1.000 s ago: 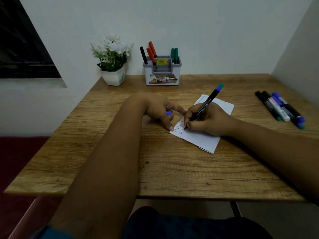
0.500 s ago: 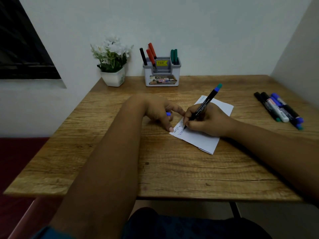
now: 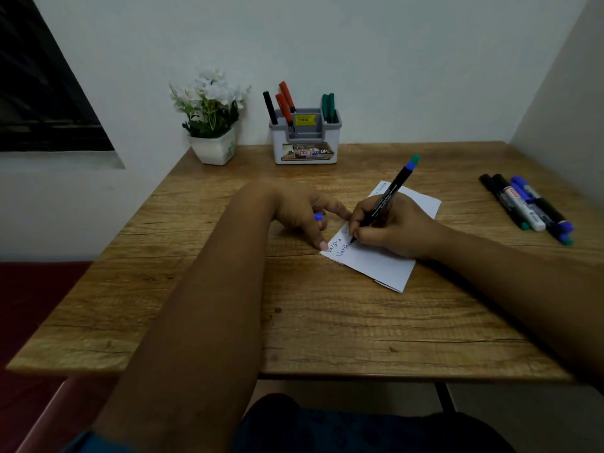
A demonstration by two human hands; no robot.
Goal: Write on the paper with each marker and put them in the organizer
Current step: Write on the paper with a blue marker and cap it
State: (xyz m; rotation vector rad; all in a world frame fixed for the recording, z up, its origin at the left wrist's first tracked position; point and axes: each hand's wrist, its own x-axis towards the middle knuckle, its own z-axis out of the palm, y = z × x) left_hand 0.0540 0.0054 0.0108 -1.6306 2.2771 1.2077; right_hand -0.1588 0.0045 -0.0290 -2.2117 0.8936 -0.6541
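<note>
Wooden surface [image 3: 228, 322] carries the white folded paper [image 3: 379, 266] right of centre; grey-white plastic organizer [image 3: 307, 148] stands at the far edge. For clean writing, the paper should be kept pinned and the tip pressed lightly. Right hand [image 3: 392, 227] is clamped on the black marker with blue-green end [image 3: 389, 194], tip on paper. Left hand [image 3: 300, 210] presses the paper's corner, fingers curled round a small blue cap [image 3: 318, 217].

Bare table [image 3: 327, 322] between paper [image 3: 379, 266] and near edge

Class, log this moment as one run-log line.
right hand: writing with marker | left hand: pins paper, holds blue cap | organizer: five markers
</note>
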